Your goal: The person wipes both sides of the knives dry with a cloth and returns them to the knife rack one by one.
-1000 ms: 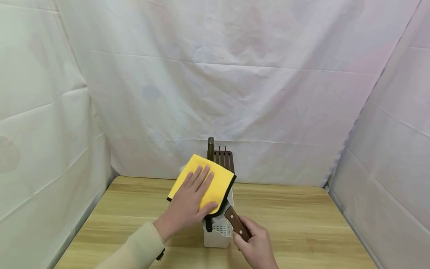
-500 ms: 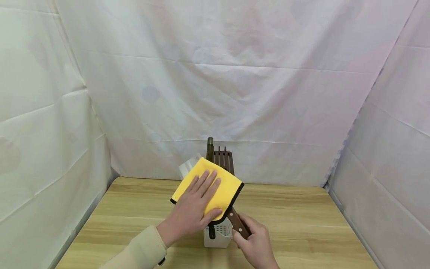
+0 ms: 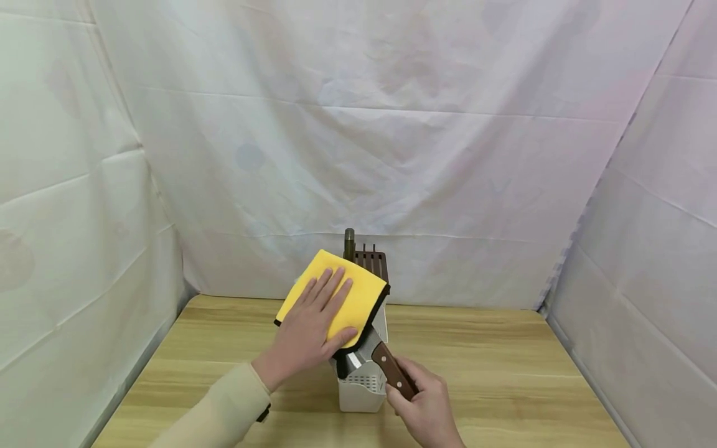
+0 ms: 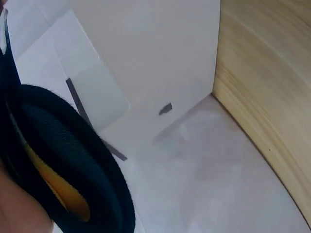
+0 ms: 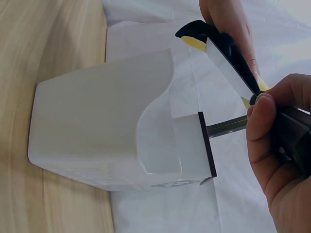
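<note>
My left hand [image 3: 305, 330] lies flat with straight fingers on a yellow cloth [image 3: 358, 292] edged in black. The cloth covers most of a cleaver's steel blade, and a strip of the blade [image 5: 226, 68] shows against it in the right wrist view. My right hand [image 3: 422, 401] grips the brown riveted cleaver handle [image 3: 392, 367]. Both hands hold the cleaver and cloth above a white knife holder [image 3: 361, 398]. In the left wrist view, the cloth's dark edge [image 4: 73, 141] fills the lower left. The blade's far end is hidden.
The holder stands upright on the wood-grain table [image 3: 476, 367]. Its dark slotted top [image 3: 376, 264] holds another dark handle [image 3: 350, 242], pointing up. White curtains [image 3: 364, 155] hang behind and at both sides.
My left hand and the cloth first slid right and down toward the handle, baring the blade's far corner. Now they are back up and left, covering it. My right hand stays almost still.
</note>
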Action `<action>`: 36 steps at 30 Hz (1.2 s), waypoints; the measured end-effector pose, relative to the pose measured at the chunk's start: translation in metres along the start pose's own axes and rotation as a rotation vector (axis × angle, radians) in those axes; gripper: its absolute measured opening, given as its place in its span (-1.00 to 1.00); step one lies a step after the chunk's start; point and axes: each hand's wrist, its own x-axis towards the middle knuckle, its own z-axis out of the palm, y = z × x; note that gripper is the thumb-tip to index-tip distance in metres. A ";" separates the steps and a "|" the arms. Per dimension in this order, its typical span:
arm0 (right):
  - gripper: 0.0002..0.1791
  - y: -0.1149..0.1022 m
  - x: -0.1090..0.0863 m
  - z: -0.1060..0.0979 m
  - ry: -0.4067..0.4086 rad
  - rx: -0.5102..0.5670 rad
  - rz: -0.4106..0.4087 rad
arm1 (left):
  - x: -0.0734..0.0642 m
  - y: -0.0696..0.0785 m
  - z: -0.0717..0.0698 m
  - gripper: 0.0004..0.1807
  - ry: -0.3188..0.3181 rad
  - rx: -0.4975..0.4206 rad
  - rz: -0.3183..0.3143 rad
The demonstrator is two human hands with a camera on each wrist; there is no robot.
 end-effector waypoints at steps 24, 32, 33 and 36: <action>-0.48 -0.001 0.000 -0.004 -0.022 -0.011 -0.025 | 0.000 -0.025 -0.009 -0.12 -0.071 -0.030 -0.063; -0.49 -0.003 0.002 -0.004 -0.025 -0.009 0.006 | -0.003 -0.016 -0.013 -0.23 -0.083 -0.046 -0.011; -0.49 -0.003 0.002 -0.003 -0.023 -0.011 0.009 | -0.003 -0.015 -0.013 -0.23 -0.088 -0.043 -0.007; -0.50 -0.003 0.003 -0.003 -0.018 -0.026 0.020 | -0.005 -0.011 -0.010 -0.25 -0.087 -0.029 0.011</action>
